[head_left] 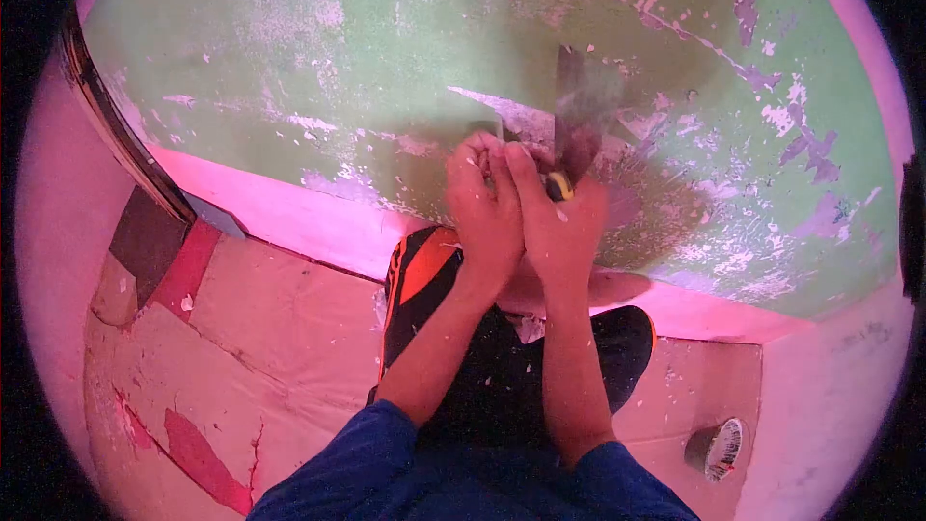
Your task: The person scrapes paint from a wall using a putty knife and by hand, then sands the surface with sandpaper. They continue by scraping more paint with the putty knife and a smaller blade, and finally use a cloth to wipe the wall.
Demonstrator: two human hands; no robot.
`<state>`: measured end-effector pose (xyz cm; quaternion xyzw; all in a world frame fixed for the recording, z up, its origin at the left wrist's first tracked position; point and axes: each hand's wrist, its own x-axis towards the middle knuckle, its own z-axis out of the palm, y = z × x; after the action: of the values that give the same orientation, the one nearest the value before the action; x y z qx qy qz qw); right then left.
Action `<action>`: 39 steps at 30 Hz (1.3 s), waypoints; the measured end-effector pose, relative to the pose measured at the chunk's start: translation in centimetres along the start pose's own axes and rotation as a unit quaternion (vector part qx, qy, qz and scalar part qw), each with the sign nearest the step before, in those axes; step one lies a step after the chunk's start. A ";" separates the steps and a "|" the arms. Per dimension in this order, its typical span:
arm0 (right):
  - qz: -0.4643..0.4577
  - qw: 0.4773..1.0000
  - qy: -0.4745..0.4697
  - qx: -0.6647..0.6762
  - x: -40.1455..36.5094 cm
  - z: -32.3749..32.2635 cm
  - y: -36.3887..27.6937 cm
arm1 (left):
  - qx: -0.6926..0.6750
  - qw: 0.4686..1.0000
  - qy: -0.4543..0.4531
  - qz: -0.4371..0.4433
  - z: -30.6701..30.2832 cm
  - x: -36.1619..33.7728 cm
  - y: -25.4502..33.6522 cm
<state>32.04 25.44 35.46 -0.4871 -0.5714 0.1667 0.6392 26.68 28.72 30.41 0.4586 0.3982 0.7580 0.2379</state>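
Observation:
My right hand point(567, 217) is wrapped round the yellow and black handle of a scraper point(571, 87), whose wide metal blade points up in front of the wall. Beside it, my left hand point(485, 212) has its fingers curled and pressed together, touching the right hand's thumb and fingers. Whatever the left fingertips pinch is too small to make out. Both hands are close to the green wall point(415, 39), where paint has flaked off in pale patches.
A small bucket point(717, 452) with a whitish rim stands on the floor at the lower right. Worn sheeting point(289, 328) covers the floor at the left. A dark curved edge point(121, 130) runs along the left wall. My bent knees are below my hands.

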 end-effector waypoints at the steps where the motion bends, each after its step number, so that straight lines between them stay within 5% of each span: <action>1: -0.002 1.000 -0.001 0.001 0.3 0.0 0.0 | 0.000 1.000 0.001 0.002 0.2 -0.5 0.6; 3: -0.008 0.997 -0.056 -0.055 1.0 -0.3 0.1 | -0.130 0.991 -0.025 -0.029 0.5 -1.4 2.2; 7: 0.048 0.985 -0.108 -0.125 2.0 -1.2 -0.1 | -0.071 0.996 -0.047 0.029 0.2 -2.3 0.8; 10: -0.024 0.991 -0.013 -0.132 1.7 -3.0 1.7 | 0.003 0.990 -0.140 0.024 -0.9 -2.4 1.1; 12: 0.008 0.988 0.122 -0.094 1.6 -5.8 2.6 | -0.135 0.982 -0.123 -0.048 -1.6 -2.7 2.0; 14: 0.083 0.989 0.112 -0.041 1.3 -8.8 1.8 | -0.074 0.995 -0.056 -0.037 -2.1 -1.9 2.2; 15: 0.152 0.983 0.099 0.020 1.0 -9.9 1.5 | -0.019 0.999 -0.025 0.032 -2.3 -0.9 1.4; 18: 0.172 0.982 0.079 -0.022 -0.7 -11.5 2.4 | 0.158 0.965 0.101 0.186 -3.2 3.0 1.1; 24: 0.171 0.982 0.073 -0.004 -2.9 -10.5 4.4 | 0.227 0.897 0.120 0.359 -4.4 7.2 -0.6; 39: 0.160 0.986 0.032 -0.035 -3.3 -7.8 4.5 | 0.367 0.859 0.080 0.346 -4.2 7.1 0.9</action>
<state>39.58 21.63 30.90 -0.5994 -0.4705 0.2313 0.6048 19.70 31.73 33.67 0.5590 0.4808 0.6242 -0.2583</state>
